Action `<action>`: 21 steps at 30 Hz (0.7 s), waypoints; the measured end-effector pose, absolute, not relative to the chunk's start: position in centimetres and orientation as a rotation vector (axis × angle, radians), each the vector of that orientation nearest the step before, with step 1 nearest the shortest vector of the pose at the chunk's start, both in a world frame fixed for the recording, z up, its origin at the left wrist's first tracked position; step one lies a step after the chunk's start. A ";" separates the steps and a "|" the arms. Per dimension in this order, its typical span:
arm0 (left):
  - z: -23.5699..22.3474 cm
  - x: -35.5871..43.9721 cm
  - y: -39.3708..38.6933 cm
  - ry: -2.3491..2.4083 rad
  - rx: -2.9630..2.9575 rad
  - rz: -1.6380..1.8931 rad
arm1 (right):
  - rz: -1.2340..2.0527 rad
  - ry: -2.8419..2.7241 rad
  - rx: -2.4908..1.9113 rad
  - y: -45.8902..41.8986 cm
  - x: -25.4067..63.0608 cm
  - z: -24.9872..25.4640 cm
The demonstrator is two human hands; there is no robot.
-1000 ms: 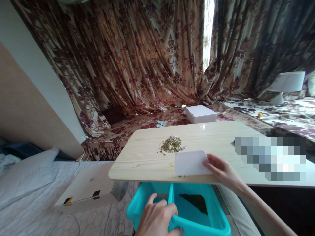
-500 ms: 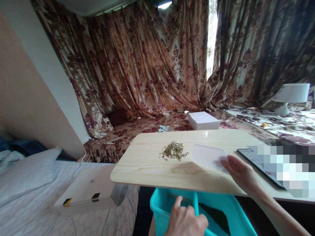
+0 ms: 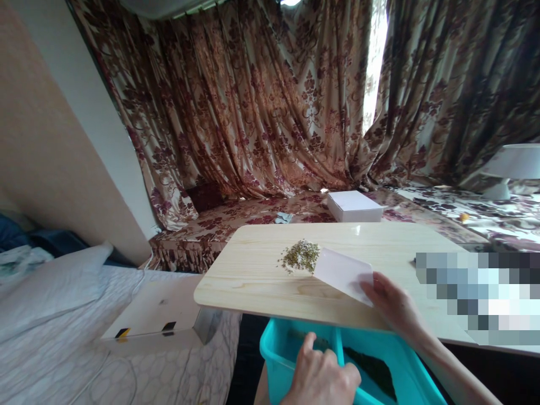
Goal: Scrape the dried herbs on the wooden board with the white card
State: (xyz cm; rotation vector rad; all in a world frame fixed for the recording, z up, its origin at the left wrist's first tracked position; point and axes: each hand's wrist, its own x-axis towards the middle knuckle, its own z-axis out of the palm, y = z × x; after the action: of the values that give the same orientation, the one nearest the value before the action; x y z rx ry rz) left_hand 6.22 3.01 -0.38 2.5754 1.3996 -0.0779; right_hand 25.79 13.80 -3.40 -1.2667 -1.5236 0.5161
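In my right hand (image 3: pixel 392 298) I hold a thin whitish rectangular scraper (image 3: pixel 343 274) by its right end, low over the table. Its left edge meets the right side of a loose pile of small green and pale dried bits (image 3: pixel 299 255). Below the table's front edge, my left hand (image 3: pixel 323 374) is curled over the divider of a turquoise two-compartment bin (image 3: pixel 270 360), forefinger stretched into the left compartment. A dark green mass (image 3: pixel 373 371) lies in the right compartment. The left compartment's contents are mostly hidden.
The light wooden table (image 3: pixel 253 287) has rounded corners. A pixelated patch covers its right end. Behind it a white box (image 3: pixel 354 207) sits on a flowered surface. A flat white case (image 3: pixel 154 309) lies on the bed at left.
My right hand has moved the scraper left and slightly nearer, bringing its edge to the pile. The pile's right side looks pushed in. My left hand stays on the bin.
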 end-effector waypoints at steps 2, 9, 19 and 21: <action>-0.5 6.2 3.0 1.401 2.574 -0.066 | 0.520 -1.522 -1.275 14.0 25.7 -3.5; -0.2 6.0 2.8 1.391 2.586 -0.064 | 0.645 -1.563 -1.224 13.2 23.8 -2.8; -2.0 6.3 3.4 1.424 2.636 -0.059 | 0.877 -1.585 -1.147 10.5 24.1 -0.5; -3.9 6.0 3.5 1.458 2.696 -0.012 | 0.811 -1.448 -1.159 12.0 25.3 0.1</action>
State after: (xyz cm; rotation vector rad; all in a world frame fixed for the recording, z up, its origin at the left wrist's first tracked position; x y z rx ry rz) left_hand 6.02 3.54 -3.91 2.6961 1.4577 -0.0122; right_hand 25.28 11.96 0.06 -1.1586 -1.4475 0.8108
